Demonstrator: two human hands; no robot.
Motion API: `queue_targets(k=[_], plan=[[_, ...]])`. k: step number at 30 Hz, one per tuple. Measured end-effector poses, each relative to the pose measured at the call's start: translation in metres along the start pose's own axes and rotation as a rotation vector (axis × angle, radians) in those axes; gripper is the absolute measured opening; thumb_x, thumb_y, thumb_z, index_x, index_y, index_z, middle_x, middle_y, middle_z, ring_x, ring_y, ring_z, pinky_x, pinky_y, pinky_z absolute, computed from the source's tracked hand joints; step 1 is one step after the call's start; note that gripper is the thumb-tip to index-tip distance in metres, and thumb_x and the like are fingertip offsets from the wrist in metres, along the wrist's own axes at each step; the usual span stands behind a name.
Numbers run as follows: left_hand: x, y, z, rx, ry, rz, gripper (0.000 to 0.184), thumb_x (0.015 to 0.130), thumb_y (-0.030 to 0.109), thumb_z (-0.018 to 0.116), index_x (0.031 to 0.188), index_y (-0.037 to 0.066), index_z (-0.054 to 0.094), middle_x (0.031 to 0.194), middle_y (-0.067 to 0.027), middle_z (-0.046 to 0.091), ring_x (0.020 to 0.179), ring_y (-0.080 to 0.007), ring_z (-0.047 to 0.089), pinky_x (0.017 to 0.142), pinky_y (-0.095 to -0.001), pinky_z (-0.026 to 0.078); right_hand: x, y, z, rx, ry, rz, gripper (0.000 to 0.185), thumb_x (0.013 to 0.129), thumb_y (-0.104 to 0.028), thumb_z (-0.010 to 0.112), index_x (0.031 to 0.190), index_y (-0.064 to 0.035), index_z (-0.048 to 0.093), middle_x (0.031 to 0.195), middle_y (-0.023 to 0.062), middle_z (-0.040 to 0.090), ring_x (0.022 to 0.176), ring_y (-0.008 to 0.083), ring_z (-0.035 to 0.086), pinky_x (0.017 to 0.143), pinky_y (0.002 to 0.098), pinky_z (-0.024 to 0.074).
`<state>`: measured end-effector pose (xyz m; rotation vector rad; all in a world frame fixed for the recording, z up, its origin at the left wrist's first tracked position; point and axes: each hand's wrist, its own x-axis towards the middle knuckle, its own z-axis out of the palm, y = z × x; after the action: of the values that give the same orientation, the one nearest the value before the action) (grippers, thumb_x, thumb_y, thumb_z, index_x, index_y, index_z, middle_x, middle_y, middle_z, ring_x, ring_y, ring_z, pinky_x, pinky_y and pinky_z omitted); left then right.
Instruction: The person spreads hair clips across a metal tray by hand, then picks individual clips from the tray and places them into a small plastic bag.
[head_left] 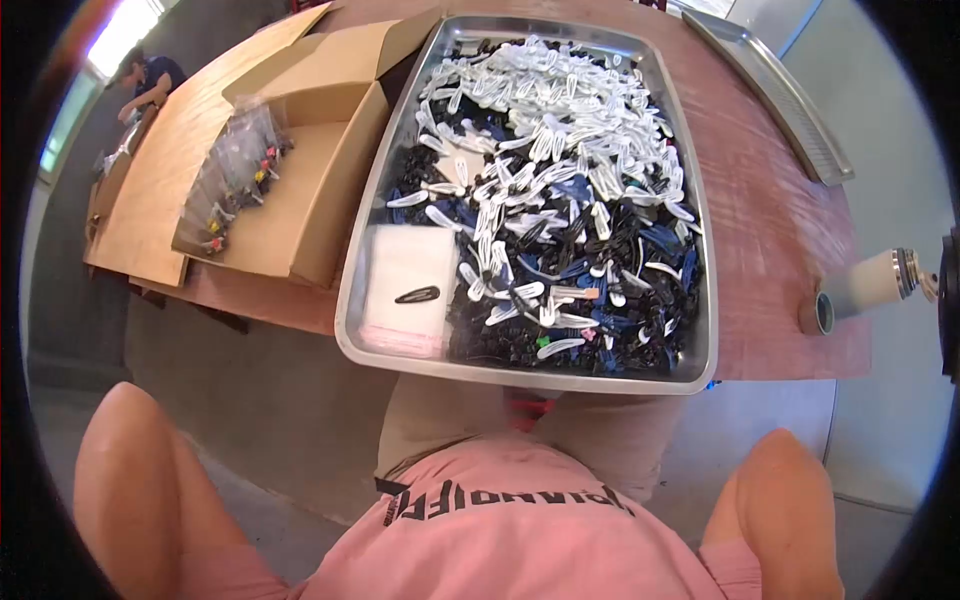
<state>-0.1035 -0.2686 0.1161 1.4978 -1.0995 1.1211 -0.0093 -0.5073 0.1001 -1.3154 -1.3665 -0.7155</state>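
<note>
Neither of my hands shows; only my bent left arm [125,480] and right arm [785,510] appear at the lower sides. In front of me a metal tray [530,378] holds a heap of white snap hair clips [545,90], mixed with dark blue and black pieces [640,330]. In its near left corner lies a stack of clear plastic bags [405,265], with one black snap hair clip [417,295] on top.
Left of the tray stands an open cardboard box [330,190] holding several filled plastic bags [240,160]. A pale cylindrical container [865,285] is near the table's right edge, and another metal tray [780,90] lies far right. Another person [150,85] works at far left.
</note>
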Motion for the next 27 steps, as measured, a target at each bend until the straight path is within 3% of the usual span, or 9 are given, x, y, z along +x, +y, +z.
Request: queue_targets(k=[12,20,22,24,25,27], plan=[[0.018,0.017,-0.006,0.008,0.098,0.072,0.031,0.1,0.026,0.051,0.126,0.014,0.063,0.127,0.0031,0.064,0.125,-0.0096,0.05,0.114,-0.0298,0.032,0.006,-0.011,-0.007,-0.017,0.15,-0.089,0.024,0.093,-0.015,0.058,0.107,0.0041,0.063,0.105,0.0153,0.064,0.092,0.0245,0.062,0.08,0.0351,0.0516],[0.054,0.069,-0.013,0.076,0.482,0.448,0.031,0.101,0.027,0.051,0.126,0.015,0.063,0.127,0.0037,0.064,0.126,-0.0092,0.049,0.115,-0.0296,0.031,-0.001,-0.014,-0.039,-0.068,0.562,-0.069,0.028,0.095,-0.017,0.055,0.11,0.0042,0.062,0.109,0.0164,0.063,0.096,0.0269,0.061,0.083,0.0369,0.0513],[0.042,0.045,-0.011,0.281,0.443,0.245,0.029,0.099,0.024,0.049,0.12,0.01,0.063,0.121,-0.0015,0.065,0.119,-0.0128,0.053,0.109,-0.0314,0.036,-0.003,0.01,-0.029,-0.083,0.599,0.122,0.029,0.095,-0.018,0.055,0.111,0.0043,0.062,0.11,0.0167,0.063,0.097,0.0274,0.061,0.084,0.0373,0.0512],[0.02,-0.007,-0.014,0.665,0.356,-0.179,0.028,0.097,0.017,0.045,0.108,-0.002,0.063,0.109,-0.0118,0.066,0.106,-0.0202,0.06,0.098,-0.0349,0.046,-0.007,0.046,-0.01,-0.142,0.405,0.378,0.023,0.092,-0.009,0.058,0.111,0.0044,0.063,0.107,0.0145,0.065,0.092,0.0224,0.062,0.081,0.0317,0.051],[0.004,-0.028,-0.012,0.586,0.304,-0.364,0.022,0.095,0.011,0.05,0.107,-0.001,0.063,0.107,-0.0109,0.067,0.102,-0.0177,0.061,0.092,-0.0318,0.047,-0.003,0.056,0.011,-0.134,0.43,0.535,0.02,0.09,-0.004,0.06,0.107,0.0045,0.064,0.1,0.0124,0.067,0.084,0.0195,0.064,0.076,0.0296,0.0516],[-0.029,-0.071,-0.008,0.469,0.19,-0.748,0.013,0.092,-0.001,0.059,0.104,-0.001,0.065,0.103,-0.009,0.069,0.093,-0.0127,0.064,0.08,-0.0255,0.049,-0.005,0.064,0.016,-0.234,-0.083,0.756,0.022,0.091,-0.012,0.062,0.109,-0.0017,0.067,0.092,0.0091,0.068,0.081,0.0178,0.064,0.075,0.0288,0.051]])
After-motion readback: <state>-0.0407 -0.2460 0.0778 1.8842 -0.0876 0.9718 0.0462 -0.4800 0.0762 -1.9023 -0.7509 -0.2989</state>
